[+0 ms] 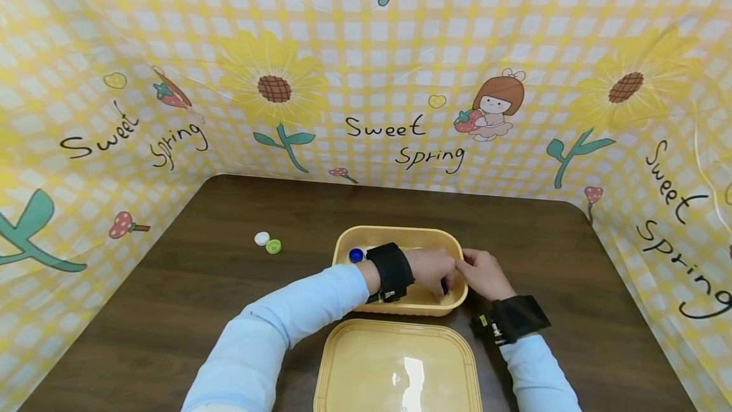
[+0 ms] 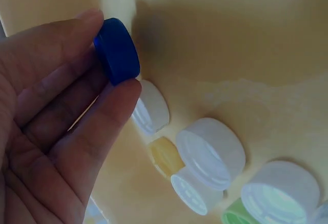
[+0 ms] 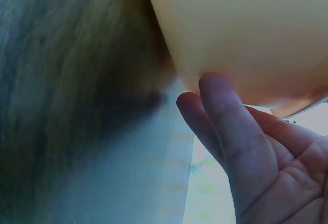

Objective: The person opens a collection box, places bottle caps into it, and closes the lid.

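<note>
My left hand [image 1: 430, 267] reaches into a yellow plastic container [image 1: 394, 229], near its right end. Between thumb and fingertips it pinches a dark blue bottle cap [image 2: 117, 52], held on edge in the left wrist view. Several loose caps lie below on the container floor in that view: white caps [image 2: 211, 154], a yellow cap [image 2: 166, 156] and a partly hidden green cap [image 2: 239, 214]. Another blue cap [image 1: 356, 255] lies at the container's left end. My right hand [image 1: 488, 274] holds the container's right side at the rim, with fingertips [image 3: 218, 88] against its outer wall.
Directly in front of the container lies a yellow lid [image 1: 394, 367], flat on the dark wooden table [image 1: 171, 310]. To the left are a white cap [image 1: 262, 238] and a green cap [image 1: 273, 247], side by side. A checked cloth [image 1: 366, 68] hangs around the back and sides.
</note>
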Available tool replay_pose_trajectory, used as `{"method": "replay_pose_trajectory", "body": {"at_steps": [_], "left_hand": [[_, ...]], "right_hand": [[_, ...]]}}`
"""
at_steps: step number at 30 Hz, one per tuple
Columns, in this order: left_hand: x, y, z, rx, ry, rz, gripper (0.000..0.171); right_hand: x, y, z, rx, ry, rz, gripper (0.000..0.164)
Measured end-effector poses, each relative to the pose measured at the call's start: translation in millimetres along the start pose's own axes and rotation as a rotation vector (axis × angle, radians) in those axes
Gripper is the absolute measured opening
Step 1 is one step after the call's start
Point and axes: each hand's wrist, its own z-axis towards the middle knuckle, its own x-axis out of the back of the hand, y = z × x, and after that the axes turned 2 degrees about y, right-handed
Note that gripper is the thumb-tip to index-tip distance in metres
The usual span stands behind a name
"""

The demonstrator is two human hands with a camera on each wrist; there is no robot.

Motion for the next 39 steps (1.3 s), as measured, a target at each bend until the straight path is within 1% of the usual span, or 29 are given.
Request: {"method": "replay_pose_trajectory", "body": {"at_steps": [5, 11, 16, 20, 23, 32, 35, 39], "left_hand": [[-1.6, 0.4, 0.9, -0.013, -0.005, 0.052, 0.006], [-1.3, 2.2, 0.4, 0.009, -0.015, 0.054, 0.013], [-0.9, 2.3, 1.1, -0.011, -0.01, 0.072, 0.016], [-1.5, 1.5, 1.6, -0.023, -0.008, 0.065, 0.019], [-2.0, 0.9, 1.5, -0.016, -0.012, 0.047, 0.021], [-3.8, 0.4, 1.3, 0.006, -0.019, 0.042, 0.023], [-1.8, 1.3, -0.5, 0.009, -0.014, 0.027, 0.016], [6.3, 3.2, -6.2, -0.011, 0.017, 0.017, 0.009]], "right_hand": [[-0.5, -0.7, 0.2, 0.015, 0.004, -0.007, 0.023], [-1.5, -1.5, 0.7, 0.023, -0.005, 0.007, 0.023], [-1.9, -1.4, 1.6, 0.012, -0.01, 0.016, 0.025], [-1.9, -1.3, 1.9, 0.02, -0.007, 0.016, 0.025], [-1.8, -1.4, 1.8, 0.022, -0.001, 0.008, 0.025], [-1.1, -0.4, -0.1, 0.009, -0.002, -0.01, 0.025], [-0.9, -0.6, -1.2, 0.001, -0.006, -0.003, 0.025], [0.3, -0.2, -2.3, -0.014, -0.015, 0.011, 0.027]]}}
